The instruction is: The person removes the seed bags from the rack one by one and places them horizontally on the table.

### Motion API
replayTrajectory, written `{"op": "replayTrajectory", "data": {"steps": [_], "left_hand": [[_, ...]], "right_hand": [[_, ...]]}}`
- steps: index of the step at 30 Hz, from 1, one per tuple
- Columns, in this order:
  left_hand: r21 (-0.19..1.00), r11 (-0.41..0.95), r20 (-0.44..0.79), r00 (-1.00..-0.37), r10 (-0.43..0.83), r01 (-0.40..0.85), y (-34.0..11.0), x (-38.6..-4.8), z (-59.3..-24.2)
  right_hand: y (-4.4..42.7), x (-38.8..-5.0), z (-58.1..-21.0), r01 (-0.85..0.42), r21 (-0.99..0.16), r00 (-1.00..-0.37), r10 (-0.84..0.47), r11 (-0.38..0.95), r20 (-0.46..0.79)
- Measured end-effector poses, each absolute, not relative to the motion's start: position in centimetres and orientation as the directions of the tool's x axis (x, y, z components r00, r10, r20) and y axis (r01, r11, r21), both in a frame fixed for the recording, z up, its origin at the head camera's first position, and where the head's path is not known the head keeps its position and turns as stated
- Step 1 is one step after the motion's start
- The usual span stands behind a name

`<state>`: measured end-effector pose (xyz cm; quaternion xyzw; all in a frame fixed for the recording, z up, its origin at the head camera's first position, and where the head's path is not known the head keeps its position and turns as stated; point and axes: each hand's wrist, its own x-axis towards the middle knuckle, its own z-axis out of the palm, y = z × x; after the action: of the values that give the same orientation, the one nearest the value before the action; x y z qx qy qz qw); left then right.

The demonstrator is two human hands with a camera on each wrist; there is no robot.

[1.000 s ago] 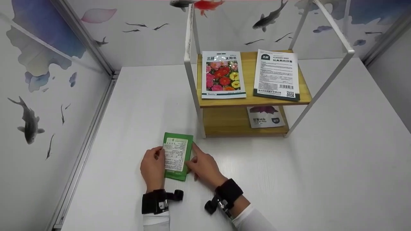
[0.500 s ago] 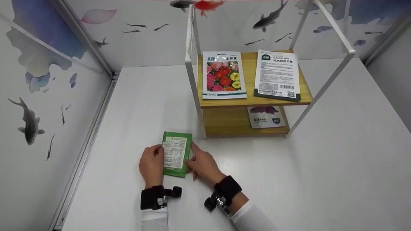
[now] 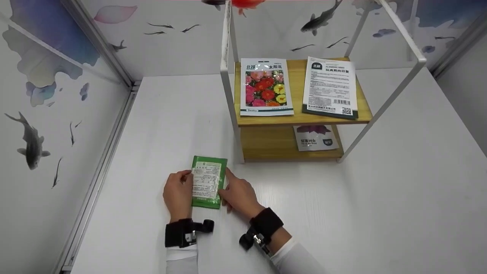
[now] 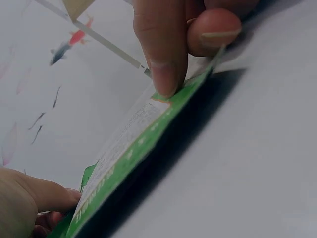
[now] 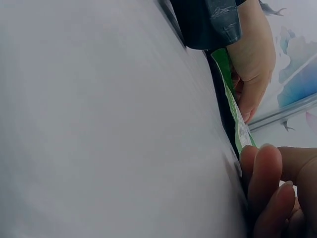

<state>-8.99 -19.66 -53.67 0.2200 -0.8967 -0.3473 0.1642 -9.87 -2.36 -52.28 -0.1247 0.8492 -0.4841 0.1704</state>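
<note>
Left hand (image 3: pixel 178 195) pinches the left edge of a green packet (image 3: pixel 206 181); right hand (image 3: pixel 240 195) pinches its right edge. Packet located between both hands, printed label upward, over the white table (image 3: pixel 312 220). Shelf (image 3: pixel 298 87) stands beyond the grip, to its right, bearing further packets (image 3: pixel 331 87).

A white table (image 3: pixel 399 171) meets pale walls (image 3: pixel 171 53) painted with fish (image 3: pixel 33 146) and watercolour shapes (image 3: pixel 61 30); a metal rail (image 3: pixel 108 152) runs along its left edge, and a two-shelf rack (image 3: pixel 268 142) stands toward its far edge.
</note>
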Motion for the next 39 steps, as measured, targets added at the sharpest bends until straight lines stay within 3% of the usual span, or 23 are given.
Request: {"op": "replayTrajectory", "data": {"steps": [10, 18, 23, 30, 39], "left_hand": [[0.736, 0.624, 0.152, -0.833, -0.532, -0.264, -19.7, -9.0, -53.3], [0.693, 0.679, 0.23, -0.818, -0.527, -0.243, -19.3, -8.3, -52.7], [0.75, 0.654, 0.34, -0.789, -0.512, -0.101, -19.0, -8.0, -52.6], [0.923, 0.374, 0.275, -0.832, -0.481, 0.088, -17.9, -7.5, -52.8], [0.89, 0.402, 0.4, -0.796, -0.456, 0.217, -16.4, -6.3, -52.7]], "right_hand": [[-2.0, -10.1, -52.4, -0.03, -0.89, -0.911, -0.379, 0.455, -0.163], [-1.8, -10.3, -52.5, -0.035, -0.912, -0.902, -0.406, 0.408, -0.147], [-1.3, -10.4, -52.6, -0.018, -0.942, -0.909, -0.398, 0.336, -0.125], [-0.2, -10.1, -53.2, 0.002, -0.969, -0.925, -0.367, 0.247, -0.096], [1.9, -9.1, -52.5, 0.041, -0.999, -0.924, -0.38, 0.0, -0.038]]}}
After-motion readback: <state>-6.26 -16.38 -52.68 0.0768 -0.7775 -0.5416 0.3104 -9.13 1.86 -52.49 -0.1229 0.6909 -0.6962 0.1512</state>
